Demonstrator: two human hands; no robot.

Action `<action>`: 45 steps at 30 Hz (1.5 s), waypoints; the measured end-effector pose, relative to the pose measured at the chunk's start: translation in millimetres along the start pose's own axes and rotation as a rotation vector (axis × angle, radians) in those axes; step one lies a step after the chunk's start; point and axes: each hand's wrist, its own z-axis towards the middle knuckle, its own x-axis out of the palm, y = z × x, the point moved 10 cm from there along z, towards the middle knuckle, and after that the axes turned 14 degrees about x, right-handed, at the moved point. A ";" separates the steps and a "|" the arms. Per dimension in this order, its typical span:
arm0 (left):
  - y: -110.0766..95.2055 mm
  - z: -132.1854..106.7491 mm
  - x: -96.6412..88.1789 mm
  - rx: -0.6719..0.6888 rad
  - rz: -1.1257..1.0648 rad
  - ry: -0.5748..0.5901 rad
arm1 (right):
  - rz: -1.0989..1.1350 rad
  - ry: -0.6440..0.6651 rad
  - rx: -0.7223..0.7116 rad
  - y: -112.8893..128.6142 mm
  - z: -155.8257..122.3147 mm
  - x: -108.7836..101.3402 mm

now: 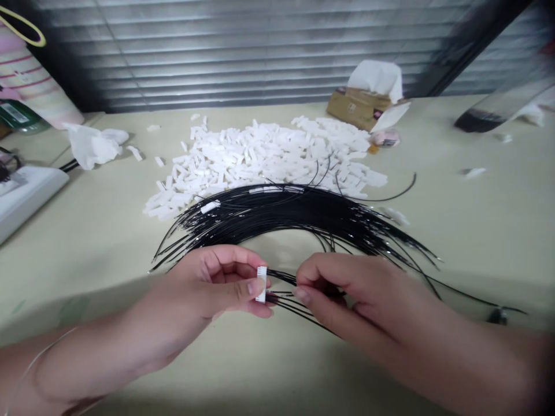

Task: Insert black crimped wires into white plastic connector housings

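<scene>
Between the thumb and fingers of my left hand (225,283) is a small white connector housing (261,284), held upright. Several black wires (299,310) run out of its right side. My right hand (342,289) pinches a black wire just right of the housing, its metal tip pointing toward the housing. Whether that tip has entered a slot is too small to tell. Behind both hands a thick bundle of black wires (286,211) with shiny metal ends lies curved on the table. A loose white housing (210,207) rests on the bundle's left part.
A wide heap of white connector housings (260,150) lies behind the bundle. At the back right stand a tissue pack (355,110) and a bottle with dark liquid (481,118). To the left are crumpled tissue (93,144), a white power strip (30,193) and a striped bottle (32,75).
</scene>
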 end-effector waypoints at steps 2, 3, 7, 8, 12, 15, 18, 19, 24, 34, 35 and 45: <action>-0.8 0.1 0.2 0.005 0.000 0.000 | -0.037 -0.027 -0.040 4.3 -1.9 -1.0; -1.0 0.3 0.1 0.008 0.000 -0.001 | -0.055 -0.049 -0.068 6.8 -3.3 -2.0; -0.7 0.8 -0.9 0.012 -0.018 -0.014 | -0.136 -0.165 -0.236 17.7 -12.0 -6.4; -0.3 0.9 -0.8 0.011 -0.028 -0.015 | -0.160 -0.192 -0.281 20.2 -14.7 -7.3; -0.3 1.9 0.5 0.014 -0.073 -0.005 | -0.291 -0.270 -0.442 33.1 -26.1 -9.7; -1.0 2.9 0.3 0.011 -0.106 0.000 | -0.457 -0.359 -0.646 53.5 -42.1 -10.6; -1.0 3.2 1.3 -0.013 -0.141 0.027 | -0.557 -0.437 -0.816 67.5 -54.9 -11.4; 0.1 2.8 1.5 -0.032 -0.141 0.037 | -0.559 -0.444 -0.850 69.3 -56.8 -11.8; 3.7 -0.7 3.1 -0.113 -0.133 0.080 | -0.560 -0.439 -0.961 66.7 -62.1 -8.9; 1.1 -3.4 3.9 -0.194 -0.124 -0.010 | -0.513 -0.567 -1.010 60.8 -71.9 -8.0; 0.8 -3.6 4.5 -0.199 -0.122 -0.008 | -0.516 -0.565 -1.008 61.5 -70.9 -7.8; -3.4 -5.3 8.7 -0.173 -0.152 0.024 | -0.524 -0.553 -1.088 63.2 -74.1 -5.4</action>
